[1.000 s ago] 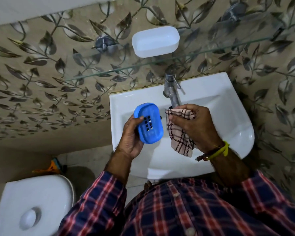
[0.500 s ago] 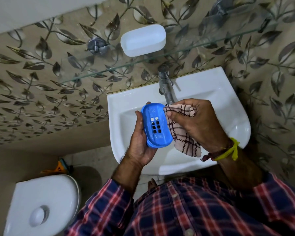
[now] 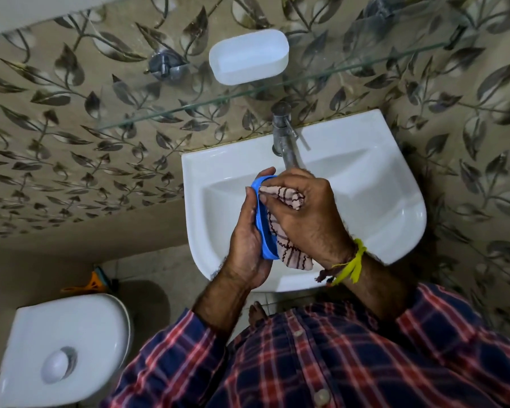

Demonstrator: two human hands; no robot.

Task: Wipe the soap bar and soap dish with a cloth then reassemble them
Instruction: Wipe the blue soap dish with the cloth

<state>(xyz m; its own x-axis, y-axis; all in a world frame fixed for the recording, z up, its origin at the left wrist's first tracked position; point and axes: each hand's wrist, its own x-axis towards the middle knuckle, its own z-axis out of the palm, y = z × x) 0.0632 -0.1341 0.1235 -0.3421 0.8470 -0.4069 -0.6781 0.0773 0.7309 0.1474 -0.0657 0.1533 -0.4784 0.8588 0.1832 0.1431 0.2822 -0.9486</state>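
Note:
Over the white sink (image 3: 365,201), my left hand (image 3: 248,240) grips the blue slotted soap dish insert (image 3: 265,240) on edge, so only its rim shows. My right hand (image 3: 306,213) holds a beige checked cloth (image 3: 289,248) bunched against the insert's inner face, covering most of it. The white soap dish base (image 3: 248,55) sits on the glass shelf (image 3: 189,107) above the tap. No soap bar is in view.
A metal tap (image 3: 286,139) stands just behind my hands. A white toilet cistern lid (image 3: 62,348) is at lower left, with an orange and blue object (image 3: 92,282) on the floor beside it. Leaf-patterned tiles cover the wall.
My right hand has brought the cloth onto the blue insert and now presses it there. My left hand has turned the insert edge-on, so its slots are hidden.

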